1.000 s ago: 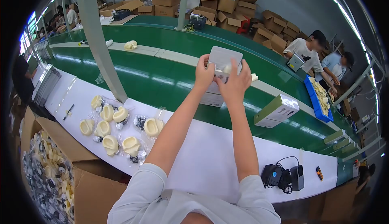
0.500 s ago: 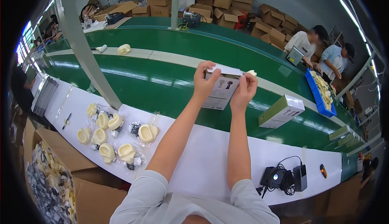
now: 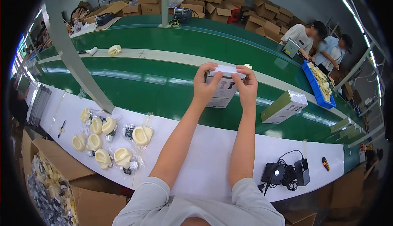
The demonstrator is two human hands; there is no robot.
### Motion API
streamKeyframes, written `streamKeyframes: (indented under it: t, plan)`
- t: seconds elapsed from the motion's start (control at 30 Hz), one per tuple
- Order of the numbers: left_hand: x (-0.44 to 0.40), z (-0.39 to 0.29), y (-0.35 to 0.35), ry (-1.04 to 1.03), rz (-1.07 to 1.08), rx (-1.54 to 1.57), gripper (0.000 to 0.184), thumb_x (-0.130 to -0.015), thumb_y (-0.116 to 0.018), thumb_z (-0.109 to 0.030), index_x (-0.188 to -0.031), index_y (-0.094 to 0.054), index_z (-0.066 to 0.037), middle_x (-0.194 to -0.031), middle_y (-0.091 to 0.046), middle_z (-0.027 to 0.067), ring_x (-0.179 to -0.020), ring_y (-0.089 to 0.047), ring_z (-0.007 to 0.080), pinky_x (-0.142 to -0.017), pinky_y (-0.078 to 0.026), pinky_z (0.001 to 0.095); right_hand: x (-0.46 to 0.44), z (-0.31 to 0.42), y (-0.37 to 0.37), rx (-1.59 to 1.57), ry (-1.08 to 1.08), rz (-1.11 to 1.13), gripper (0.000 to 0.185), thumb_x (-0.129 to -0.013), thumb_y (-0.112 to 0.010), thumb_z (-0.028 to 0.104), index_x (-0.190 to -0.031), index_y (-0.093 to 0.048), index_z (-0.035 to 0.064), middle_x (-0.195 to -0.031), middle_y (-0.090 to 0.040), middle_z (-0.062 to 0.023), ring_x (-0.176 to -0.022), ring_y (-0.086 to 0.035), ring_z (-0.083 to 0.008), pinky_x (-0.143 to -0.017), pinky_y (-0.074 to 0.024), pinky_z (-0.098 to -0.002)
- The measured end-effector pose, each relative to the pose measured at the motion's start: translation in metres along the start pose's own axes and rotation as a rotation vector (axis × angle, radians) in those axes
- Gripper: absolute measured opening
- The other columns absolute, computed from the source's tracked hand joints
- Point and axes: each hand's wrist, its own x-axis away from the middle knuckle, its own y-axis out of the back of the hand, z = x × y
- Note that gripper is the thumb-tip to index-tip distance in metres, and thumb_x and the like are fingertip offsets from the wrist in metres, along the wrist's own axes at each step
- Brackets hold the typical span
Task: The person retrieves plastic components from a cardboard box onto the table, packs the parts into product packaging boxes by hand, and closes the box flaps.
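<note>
In front of me, over the green conveyor, a printed product box (image 3: pixel 223 97) is upright between my two hands. Its front shows small pictures of two devices and lines of text. My left hand (image 3: pixel 206 83) grips the top left corner, fingers behind and thumb near the top edge. On the top right corner, my right hand (image 3: pixel 246 86) is closed the same way, its thumb pressed at the edge of the white top flap (image 3: pixel 229 69). Nearer to me on the left lie several cream-coloured plastic parts (image 3: pixel 123 157) with clear bags and dark pieces.
A similar green-sided box (image 3: pixel 284 107) stands on the conveyor (image 3: pixel 163 76) to the right. Black cabled devices (image 3: pixel 282 174) and a utility knife (image 3: pixel 325 164) lie on the white table cover. Cartons, a blue bin (image 3: pixel 319 85) and two people are farther off.
The raised top flap of the box has come down lower. My right hand has moved from the box's side edge to its top, thumb now on the front edge. The view has shifted slightly.
</note>
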Motion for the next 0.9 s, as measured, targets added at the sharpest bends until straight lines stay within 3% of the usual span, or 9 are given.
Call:
streamKeyframes:
  t: [0.3, 0.6, 0.87, 0.9]
  plan:
    - [0.005, 0.016, -0.013, -0.147, 0.006, -0.094, 0.023, -0.087, -0.058, -0.017, -0.1, -0.04, -0.008, -0.11, -0.05, 0.0121, -0.099, -0.047, 0.02, -0.088, -0.036, 0.0313, 0.002, -0.013, 0.01, -0.043, 0.054, -0.03, 0.012, -0.081, -0.065, 0.005, -0.09, -0.058, 0.0058, -0.109, -0.057, -0.0069, -0.1, -0.051, -0.0146, -0.083, -0.0416, -0.0253]
    - [0.01, 0.02, -0.031, -0.158, -0.005, -0.092, 0.024, -0.087, -0.058, -0.016, -0.1, -0.039, -0.008, -0.11, -0.049, 0.0133, -0.1, -0.047, 0.0222, -0.088, -0.037, 0.0323, 0.014, -0.018, 0.011, 0.068, 0.179, -0.212, 0.007, -0.085, -0.06, 0.009, -0.085, -0.056, 0.0029, -0.107, -0.058, -0.009, -0.098, -0.052, -0.0155, -0.087, -0.0398, -0.0274]
    - [0.019, 0.013, -0.019, -0.25, 0.159, -0.13, 0.028, -0.082, -0.061, -0.012, -0.103, -0.044, -0.008, -0.124, -0.045, 0.0143, -0.111, -0.045, 0.0274, -0.095, -0.034, 0.0362, 0.01, -0.014, 0.01, 0.026, 0.149, -0.362, 0.021, -0.09, -0.053, 0.017, -0.078, -0.054, 0.0, -0.1, -0.06, -0.0101, -0.095, -0.054, -0.0168, -0.087, -0.039, -0.028]
    - [0.022, 0.004, -0.019, -0.23, 0.167, -0.253, 0.03, -0.081, -0.062, -0.011, -0.106, -0.046, -0.008, -0.125, -0.045, 0.0132, -0.111, -0.045, 0.0293, -0.094, -0.035, 0.0373, 0.01, -0.011, 0.014, 0.097, 0.13, -0.389, 0.022, -0.09, -0.053, 0.017, -0.077, -0.054, -0.0003, -0.099, -0.061, -0.0099, -0.093, -0.054, -0.0164, -0.086, -0.0395, -0.0277]
